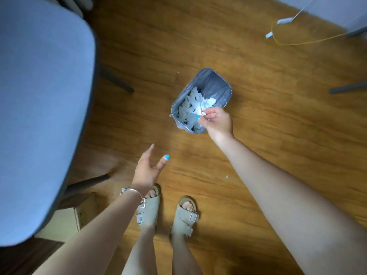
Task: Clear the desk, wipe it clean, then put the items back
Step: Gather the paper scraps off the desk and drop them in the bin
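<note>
Scraps pinched in our right hand (217, 121) hang directly over the near rim of the bin (224, 84), its fingers (210, 112) closed narrow on a small pale bit (202, 113) we cannot identify; the lined opening, already full of white paper, lies straight below and just beyond them, so letting go should drop it in. Our left hand (148, 168) hovers nearer us than the bin, fingers spread and holding nothing. Left of the bin stands a blue chair (39, 106); a yellow cable (309, 41) lies well beyond it. Nothing blocks the drop.
</note>
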`<state>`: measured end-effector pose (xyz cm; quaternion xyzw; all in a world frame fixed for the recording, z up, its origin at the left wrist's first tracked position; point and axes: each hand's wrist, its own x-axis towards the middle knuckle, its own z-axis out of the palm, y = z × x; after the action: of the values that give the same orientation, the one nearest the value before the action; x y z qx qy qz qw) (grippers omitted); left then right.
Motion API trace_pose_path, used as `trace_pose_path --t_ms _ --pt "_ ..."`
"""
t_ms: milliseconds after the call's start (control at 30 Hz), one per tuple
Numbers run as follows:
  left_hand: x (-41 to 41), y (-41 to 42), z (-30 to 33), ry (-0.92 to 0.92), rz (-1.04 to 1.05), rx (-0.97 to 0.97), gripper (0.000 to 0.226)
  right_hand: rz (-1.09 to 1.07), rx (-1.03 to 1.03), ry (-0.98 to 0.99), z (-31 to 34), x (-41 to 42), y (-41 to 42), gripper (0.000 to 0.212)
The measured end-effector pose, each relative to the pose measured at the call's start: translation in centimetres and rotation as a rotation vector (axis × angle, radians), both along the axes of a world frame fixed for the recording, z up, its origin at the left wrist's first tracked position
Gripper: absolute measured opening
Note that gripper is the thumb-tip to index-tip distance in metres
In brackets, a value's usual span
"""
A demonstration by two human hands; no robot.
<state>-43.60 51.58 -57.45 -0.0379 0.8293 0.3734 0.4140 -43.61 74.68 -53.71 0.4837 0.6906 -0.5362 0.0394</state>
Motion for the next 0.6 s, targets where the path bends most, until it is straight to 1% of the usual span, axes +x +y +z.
trace_pose_path --t_ms 100,167,233,333,400,500,600 --pt "-1.5 0.1 2.0 -0.023 -0.009 0.012 0.065 0.063 -0.037 -0.114 1.3 -1.9 0.7 0.044" --pt "-2.0 -0.1 2.8 -0.089 -0.020 0.028 0.059 0.102 -0.070 -0.203 1.6 -1.5 0.1 0.052" --pt "-1.9 -0.7 3.5 -0.147 -0.064 0.012 0.057 0.176 -0.081 -0.283 2.0 0.4 -1.6 0.053" --pt "-1.2 -2.1 5.1 -0.189 -0.264 -0.093 0.054 0.345 -0.134 -0.440 3.5 5.6 -4.8 0.054" --pt "-0.5 -3.3 6.7 -0.201 -0.358 -0.146 0.051 0.473 -0.173 -0.571 5.5 9.2 -6.7 0.055" --pt "0.3 -5.0 10.3 -0.230 -0.378 -0.180 0.051 0.585 -0.183 -0.712 8.8 12.3 -8.2 0.056" --pt "1.0 -6.9 14.3 -0.216 -0.446 -0.207 0.053 0.696 -0.144 -0.765 12.5 12.5 -8.9 0.057"
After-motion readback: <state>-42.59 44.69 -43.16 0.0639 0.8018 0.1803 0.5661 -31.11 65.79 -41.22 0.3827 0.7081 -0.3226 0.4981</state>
